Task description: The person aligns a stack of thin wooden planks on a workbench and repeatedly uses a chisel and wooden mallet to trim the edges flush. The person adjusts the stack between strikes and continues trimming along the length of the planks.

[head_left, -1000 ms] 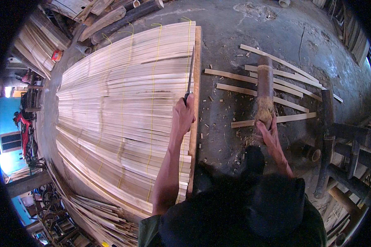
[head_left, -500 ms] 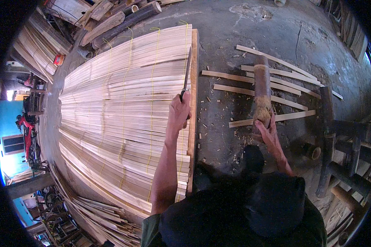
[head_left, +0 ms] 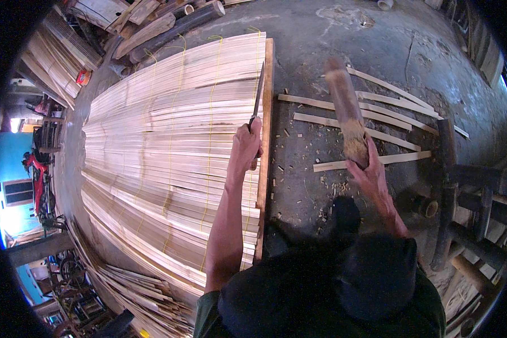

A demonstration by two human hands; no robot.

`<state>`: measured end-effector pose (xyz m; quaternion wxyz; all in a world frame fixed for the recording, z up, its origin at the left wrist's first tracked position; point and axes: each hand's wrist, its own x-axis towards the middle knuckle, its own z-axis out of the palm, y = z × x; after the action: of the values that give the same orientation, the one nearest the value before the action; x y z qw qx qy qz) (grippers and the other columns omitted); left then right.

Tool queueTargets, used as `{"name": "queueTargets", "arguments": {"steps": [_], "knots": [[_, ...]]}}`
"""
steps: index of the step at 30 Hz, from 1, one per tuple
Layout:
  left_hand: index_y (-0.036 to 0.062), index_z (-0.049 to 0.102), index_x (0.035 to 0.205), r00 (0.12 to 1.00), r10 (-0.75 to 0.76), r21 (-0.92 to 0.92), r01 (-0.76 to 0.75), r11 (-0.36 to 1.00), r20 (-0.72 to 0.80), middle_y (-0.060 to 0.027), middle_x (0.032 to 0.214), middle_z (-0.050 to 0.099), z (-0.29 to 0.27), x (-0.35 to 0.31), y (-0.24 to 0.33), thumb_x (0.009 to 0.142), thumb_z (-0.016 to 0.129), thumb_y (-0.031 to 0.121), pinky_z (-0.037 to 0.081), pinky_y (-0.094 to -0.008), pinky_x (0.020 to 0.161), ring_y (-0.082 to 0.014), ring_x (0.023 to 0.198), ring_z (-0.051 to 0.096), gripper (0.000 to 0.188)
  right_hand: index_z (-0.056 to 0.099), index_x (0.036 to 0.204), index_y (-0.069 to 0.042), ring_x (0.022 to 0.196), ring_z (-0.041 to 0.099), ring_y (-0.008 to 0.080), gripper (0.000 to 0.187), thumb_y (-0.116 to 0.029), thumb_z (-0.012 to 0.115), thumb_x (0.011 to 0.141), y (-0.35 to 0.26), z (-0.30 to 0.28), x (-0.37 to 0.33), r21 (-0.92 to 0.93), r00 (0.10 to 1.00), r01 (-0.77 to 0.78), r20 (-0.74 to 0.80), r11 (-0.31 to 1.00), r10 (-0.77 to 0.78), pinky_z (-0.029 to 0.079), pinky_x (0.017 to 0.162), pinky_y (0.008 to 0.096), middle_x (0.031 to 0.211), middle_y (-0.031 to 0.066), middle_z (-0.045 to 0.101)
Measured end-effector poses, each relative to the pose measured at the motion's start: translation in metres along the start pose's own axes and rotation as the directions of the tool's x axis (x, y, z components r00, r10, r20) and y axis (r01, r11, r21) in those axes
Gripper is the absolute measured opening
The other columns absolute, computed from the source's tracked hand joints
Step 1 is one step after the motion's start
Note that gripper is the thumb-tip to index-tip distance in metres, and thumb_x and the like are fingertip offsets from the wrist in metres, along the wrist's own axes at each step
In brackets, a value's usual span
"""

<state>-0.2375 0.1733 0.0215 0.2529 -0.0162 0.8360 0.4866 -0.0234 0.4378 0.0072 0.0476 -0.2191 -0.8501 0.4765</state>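
Note:
My left hand (head_left: 245, 147) is closed around the handle of a long knife (head_left: 258, 93). Its narrow blade points away from me along the right edge of a large mat of pale bamboo slats (head_left: 152, 129), bound with yellow cords. Under that edge runs a wooden board (head_left: 266, 112). To the right, my right hand (head_left: 372, 173) grips the near end of a thick brown wooden club (head_left: 346, 101), scuffed and tan near the grip. The club slants toward the left, its far end blurred and apart from the knife. Beneath it several loose bamboo strips (head_left: 394, 137) lie on the floor.
Small cut bits (head_left: 321, 211) litter the concrete floor (head_left: 307, 50). A dark bamboo frame (head_left: 446, 186) stands at the right beside a short bamboo piece (head_left: 428, 207). Stacked strips (head_left: 135, 287) lie at lower left, and bamboo poles (head_left: 191, 28) at the back.
The club's far end has swung left, toward the knife, and my right hand has turned with it. My left hand and the knife have barely moved.

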Motion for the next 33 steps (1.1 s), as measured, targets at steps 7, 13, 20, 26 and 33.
{"name": "queueTargets", "arguments": {"steps": [7, 13, 20, 26, 33], "knots": [[0.0028, 0.051, 0.083, 0.998, -0.063, 0.062, 0.065, 0.996, -0.025, -0.0025, 0.060, 0.049, -0.002, -0.001, -0.007, 0.098, 0.048, 0.052, 0.042, -0.0302, 0.042, -0.0120, 0.047, 0.051, 0.052, 0.020, 0.149, -0.002, 0.116, 0.058, 0.0300, 0.092, -0.018, 0.076, 0.079, -0.137, -0.015, 0.090, 0.064, 0.827, 0.512, -0.307, 0.857, -0.472, 0.046, 0.098, 0.0402, 0.129, 0.0220, 0.054], [0.0013, 0.053, 0.083, 0.999, 0.008, 0.067, -0.006, 0.998, -0.033, -0.0034, 0.056, 0.049, 0.003, -0.002, -0.010, 0.099, 0.047, 0.051, 0.042, -0.0314, 0.042, -0.0135, 0.046, 0.052, 0.053, 0.026, 0.146, -0.001, 0.116, 0.058, 0.0277, 0.090, -0.018, 0.079, 0.076, -0.183, -0.008, 0.129, 0.227, 0.666, 0.718, -0.502, 0.658, -0.552, 0.044, 0.101, 0.0394, 0.128, 0.0204, 0.055], [-0.0022, 0.053, 0.082, 0.996, -0.031, 0.064, 0.037, 0.997, -0.084, -0.0066, 0.051, 0.049, 0.003, -0.019, 0.005, 0.100, 0.045, 0.051, 0.036, -0.0334, 0.034, -0.0150, 0.040, 0.050, 0.057, 0.026, 0.147, -0.003, 0.118, 0.057, 0.0304, 0.086, -0.021, 0.076, 0.079, -0.129, -0.004, 0.107, 0.088, 0.853, 0.476, -0.290, 0.875, -0.435, 0.045, 0.101, 0.0410, 0.130, 0.0222, 0.054], [-0.0031, 0.054, 0.082, 0.994, 0.043, 0.078, -0.036, 0.996, -0.096, -0.0095, 0.051, 0.051, 0.002, -0.022, -0.006, 0.101, 0.044, 0.050, 0.038, -0.0351, 0.035, -0.0178, 0.039, 0.052, 0.057, 0.025, 0.148, -0.002, 0.121, 0.055, 0.0273, 0.085, -0.017, 0.075, 0.081, -0.103, -0.009, 0.075, 0.018, 0.941, 0.313, -0.144, 0.950, -0.307, 0.045, 0.101, 0.0379, 0.134, 0.0191, 0.052], [-0.0023, 0.052, 0.078, 0.997, -0.065, 0.110, 0.060, 0.992, 0.036, -0.0083, 0.054, 0.052, -0.028, -0.011, 0.018, 0.100, 0.046, 0.049, 0.044, -0.0337, 0.042, -0.0174, 0.044, 0.055, 0.056, 0.027, 0.148, -0.007, 0.118, 0.058, 0.0311, 0.087, -0.020, 0.074, 0.077, -0.098, -0.007, 0.063, 0.091, 0.939, 0.312, -0.179, 0.946, -0.293, 0.045, 0.101, 0.0401, 0.131, 0.0207, 0.054]]}}
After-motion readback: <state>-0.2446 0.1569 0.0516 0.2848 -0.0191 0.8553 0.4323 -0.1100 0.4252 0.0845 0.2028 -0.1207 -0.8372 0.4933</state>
